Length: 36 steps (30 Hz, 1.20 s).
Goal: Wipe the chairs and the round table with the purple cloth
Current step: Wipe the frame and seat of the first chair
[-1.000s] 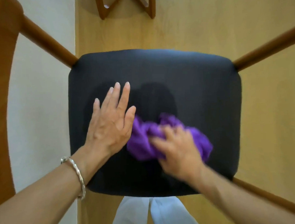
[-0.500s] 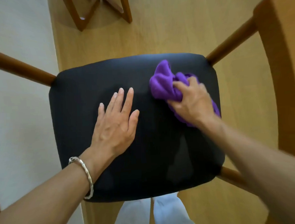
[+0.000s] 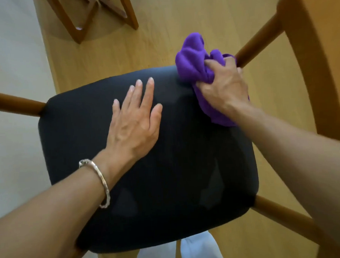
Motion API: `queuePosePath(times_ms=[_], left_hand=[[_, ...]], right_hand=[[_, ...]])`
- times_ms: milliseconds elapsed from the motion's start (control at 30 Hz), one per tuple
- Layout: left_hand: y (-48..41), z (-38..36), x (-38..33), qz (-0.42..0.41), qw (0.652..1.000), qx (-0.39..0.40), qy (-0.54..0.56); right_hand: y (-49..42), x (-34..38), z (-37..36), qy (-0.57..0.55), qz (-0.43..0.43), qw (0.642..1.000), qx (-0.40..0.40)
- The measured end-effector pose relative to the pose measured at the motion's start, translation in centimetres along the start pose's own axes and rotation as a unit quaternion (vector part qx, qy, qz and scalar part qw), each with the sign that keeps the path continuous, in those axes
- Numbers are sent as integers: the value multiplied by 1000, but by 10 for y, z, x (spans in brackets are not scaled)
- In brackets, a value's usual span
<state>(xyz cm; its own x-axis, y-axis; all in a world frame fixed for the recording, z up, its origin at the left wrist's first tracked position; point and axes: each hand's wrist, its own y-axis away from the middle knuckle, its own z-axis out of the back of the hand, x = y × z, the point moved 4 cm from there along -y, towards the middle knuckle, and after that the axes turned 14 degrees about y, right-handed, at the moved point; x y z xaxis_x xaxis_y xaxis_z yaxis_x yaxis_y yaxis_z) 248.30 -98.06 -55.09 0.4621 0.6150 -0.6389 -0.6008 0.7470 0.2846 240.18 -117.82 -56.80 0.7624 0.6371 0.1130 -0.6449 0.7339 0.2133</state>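
Now | right hand (image 3: 222, 87): fingers clamped round bunched purple cloth (image 3: 193, 63) at chair seat (image 3: 167, 187) far corner (just beside a wooden rail (image 3: 258, 41)) | left hand (image 3: 133, 122): fingers straight, flat on seat.

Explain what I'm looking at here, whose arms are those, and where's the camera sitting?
There is no machine here: these are a person's two bare hands, filmed by a single camera worn on the head and looking down. The left hand lies flat, fingers straight, on a chair's black padded seat, and a silver bracelet sits on that wrist. The right hand grips a bunched purple cloth at the seat's far right corner, beside a wooden frame post. Underneath is a wooden floor.
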Motion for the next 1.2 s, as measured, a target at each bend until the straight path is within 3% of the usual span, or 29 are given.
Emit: queuePosePath(times_ms=[67, 200, 333, 400, 600, 700, 967, 1100, 1200], left_hand=[[-6, -11, -5, -1, 1000, 13, 5], [11, -34, -15, -37, 997, 64, -22], [31, -49, -23, -40, 992, 113, -31], [28, -54, -24, -39, 991, 119, -39], [-13, -56, -36, -60, 994, 75, -43], [-16, -65, -40, -53, 995, 77, -34], [37, -76, -40, -40, 991, 120, -35], [52, -77, -38, -15, 994, 100, -37], [55, -67, -42, 11, 998, 64, -28]], right_hand=[[1, -12, -12, -10, -32, 999, -6], [96, -32, -34, 11, -57, 998, 4], [171, -45, -34, 62, -52, 989, 124], [160, -48, -30, 22, -57, 988, 144], [51, -41, -3, -20, -81, 997, 0], [36, -43, -9, -29, -112, 993, 34], [117, -43, -21, 31, -134, 982, 132], [103, -39, -20, 54, -139, 973, 177], [100, -38, -10, 8, -123, 973, 194]])
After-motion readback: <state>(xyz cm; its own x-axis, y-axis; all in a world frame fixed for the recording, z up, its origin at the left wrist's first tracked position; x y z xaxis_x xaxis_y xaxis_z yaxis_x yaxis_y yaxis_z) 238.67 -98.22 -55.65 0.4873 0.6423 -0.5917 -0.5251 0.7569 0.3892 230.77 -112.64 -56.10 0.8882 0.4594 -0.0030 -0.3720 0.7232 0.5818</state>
